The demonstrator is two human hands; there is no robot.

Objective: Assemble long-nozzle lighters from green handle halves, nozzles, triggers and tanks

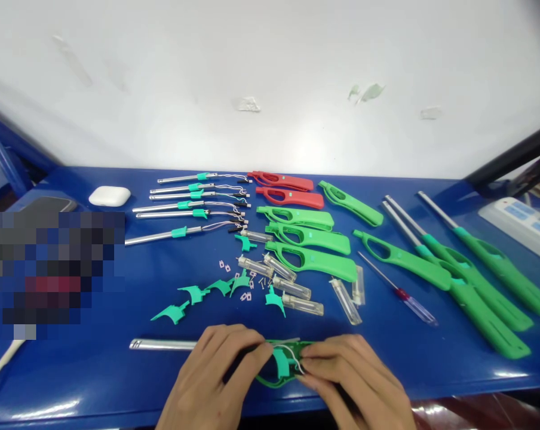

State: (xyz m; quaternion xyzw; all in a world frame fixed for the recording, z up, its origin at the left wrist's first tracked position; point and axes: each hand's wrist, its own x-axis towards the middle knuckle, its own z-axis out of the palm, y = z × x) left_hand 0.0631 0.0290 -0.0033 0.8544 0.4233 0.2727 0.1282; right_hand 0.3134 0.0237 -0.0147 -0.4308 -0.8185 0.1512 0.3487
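Note:
Near the front edge of the blue table lies a green lighter half-shell (270, 380) with a teal trigger (281, 363) inside it and a white wire (292, 351) curving over the trigger. A metal tube (162, 344) sticks out to the left. My left hand (220, 376) is closed on the shell's left part, where the tube enters. My right hand (355, 373) pinches at the wire and the shell's right part. Its fingertips cover what lies under them.
Behind my hands lie teal triggers (172, 313), clear fuel tanks (302, 304), metal tubes with wires (171, 213) and green shells (315, 261). Red shells (290, 197) are farther back. A screwdriver (408, 304), assembled lighters (498, 269) and a power strip (527, 221) lie right; a white case (109, 196) sits left.

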